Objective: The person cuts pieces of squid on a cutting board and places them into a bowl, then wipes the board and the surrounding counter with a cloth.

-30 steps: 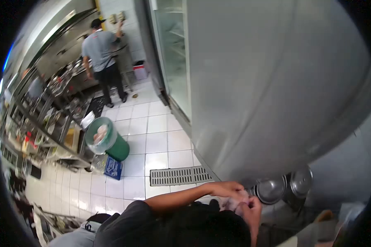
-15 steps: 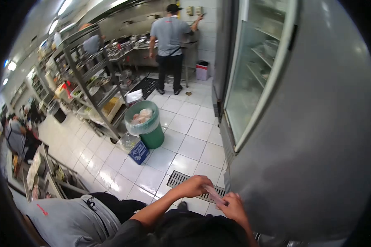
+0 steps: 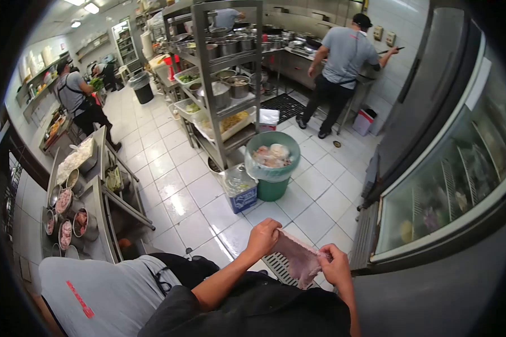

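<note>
A thin, pale pink piece, which looks like raw meat or skin, hangs stretched between my two hands above a floor drain grate. My left hand pinches its upper left end. At the right end, my right hand grips it with closed fingers. The lower part of the piece droops below the hands. Just beyond them stands a green bin with a clear liner and scraps inside.
A person in a grey shirt is close on my left, beside a steel table with metal pots. A wheeled rack stands ahead, a blue box by the bin. Glass-door fridge at right. Another person works at the back.
The view has swung left, bringing the pots and rack further into sight. The pink piece was a narrow strip and now shows spread wider between my hands.
</note>
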A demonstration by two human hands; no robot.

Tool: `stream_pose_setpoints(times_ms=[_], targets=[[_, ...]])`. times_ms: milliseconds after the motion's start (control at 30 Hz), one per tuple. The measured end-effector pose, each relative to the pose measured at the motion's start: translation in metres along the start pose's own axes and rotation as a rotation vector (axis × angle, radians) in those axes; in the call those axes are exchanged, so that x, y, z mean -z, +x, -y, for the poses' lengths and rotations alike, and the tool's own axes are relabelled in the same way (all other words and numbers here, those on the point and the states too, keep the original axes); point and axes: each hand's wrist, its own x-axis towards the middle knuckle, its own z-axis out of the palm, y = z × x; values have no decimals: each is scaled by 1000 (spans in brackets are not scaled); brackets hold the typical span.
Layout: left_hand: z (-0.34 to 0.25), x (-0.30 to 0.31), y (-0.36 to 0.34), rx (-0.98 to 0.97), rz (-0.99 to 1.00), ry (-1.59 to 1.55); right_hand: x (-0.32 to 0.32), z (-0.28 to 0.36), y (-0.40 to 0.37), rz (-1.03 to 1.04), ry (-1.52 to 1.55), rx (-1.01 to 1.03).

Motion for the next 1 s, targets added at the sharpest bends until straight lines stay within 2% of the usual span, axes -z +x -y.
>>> stream_pose_setpoints(times_ms=[67,200,300,333,433,467,600,700,767,833,1000], targets=[[9,21,16,71,-81,36,-12,14,28,45,8,4],[42,52,47,133,-313,-89,-41,30,84,76,-88,282],[59,73,68,391,-320,-231,-62,40,124,66,-202,362],[67,79,75,282,-366,-152,-68,40,138,60,-210,366],[84,101,99,282,-253,-205,-89,28,182,40,-223,364],[90,108,108,238,-250,-157,-97,23,196,32,-223,351],[105,149,150,284,-133,-78,-135,-5,264,-15,-268,395],[137,178,170,310,-173,49,-174,-11,325,41,-187,395],[161,202,176,364,-243,135,-202,2,362,157,-60,344],[182,232,173,439,-282,258,-233,26,397,271,24,333],[213,310,146,692,-390,285,-304,113,476,500,87,441]])
